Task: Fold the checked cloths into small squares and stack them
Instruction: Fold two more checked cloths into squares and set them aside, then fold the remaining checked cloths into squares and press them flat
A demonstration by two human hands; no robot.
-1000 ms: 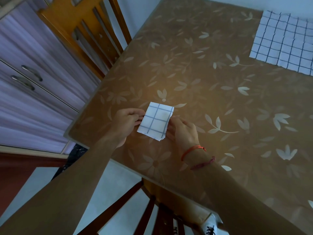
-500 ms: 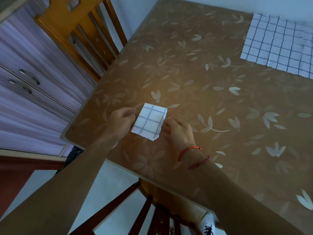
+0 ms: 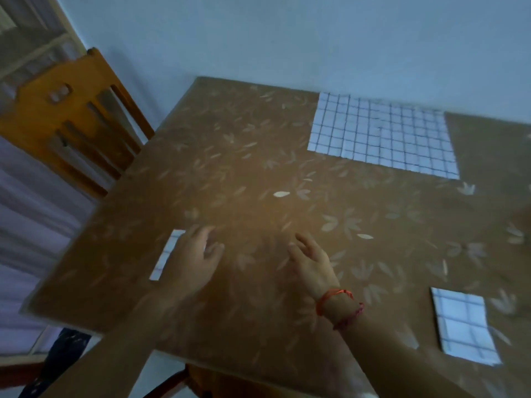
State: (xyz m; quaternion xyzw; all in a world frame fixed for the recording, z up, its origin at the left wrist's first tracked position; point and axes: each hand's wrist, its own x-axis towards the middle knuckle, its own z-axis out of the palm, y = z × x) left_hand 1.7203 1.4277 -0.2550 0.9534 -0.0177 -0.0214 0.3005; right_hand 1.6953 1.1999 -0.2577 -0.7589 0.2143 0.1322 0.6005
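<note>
A small folded checked cloth lies near the table's left edge, partly under the spread left hand; the right hand hovers open, holding nothing; another folded square lies at right; an unfolded checked cloth lies far back.

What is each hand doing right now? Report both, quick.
Left hand: open, fingers spread, over the small folded white checked cloth; contact cannot be told, blurred.
Right hand: open, empty, above the brown floral table.
</note>
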